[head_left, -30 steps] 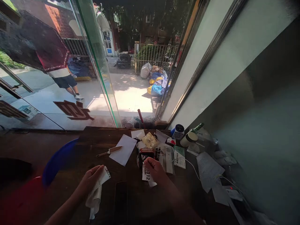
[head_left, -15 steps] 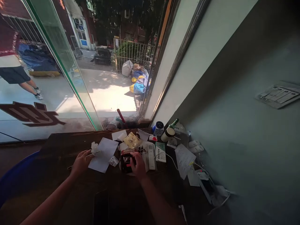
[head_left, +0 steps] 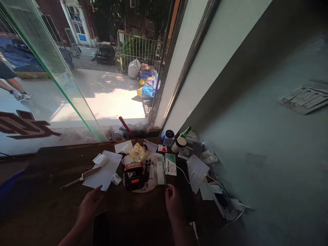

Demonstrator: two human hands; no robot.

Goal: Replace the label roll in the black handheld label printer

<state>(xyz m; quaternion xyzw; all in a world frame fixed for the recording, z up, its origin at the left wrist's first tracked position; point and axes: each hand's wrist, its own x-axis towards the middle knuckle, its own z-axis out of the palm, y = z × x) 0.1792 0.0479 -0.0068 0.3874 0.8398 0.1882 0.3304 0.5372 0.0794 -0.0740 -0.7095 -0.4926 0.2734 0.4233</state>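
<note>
The label (head_left: 117, 179) is laid by the white sheet (head_left: 106, 172); left hand (head_left: 89, 204) and right hand (head_left: 173, 201) are left relaxed, nothing seen gripped; what remains cannot be told

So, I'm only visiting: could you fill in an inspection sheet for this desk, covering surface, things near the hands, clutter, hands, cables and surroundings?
Surface: dark brown table, wood grain visible along the far edge.
Things near the hands: white sheet, printed slip, black-and-red device, long pale object.
Clutter: yellow packet, green-and-white box, handwritten page.
Left hand: fingers extended by the white sheet's near edge; held item, nothing seen.
Right hand: fingers curled near the long pale object; held item, nothing seen.
Cables: white cable trailing rightward from the box.
Surroundings: glass panel; parked car and heaped bags outside.
</note>
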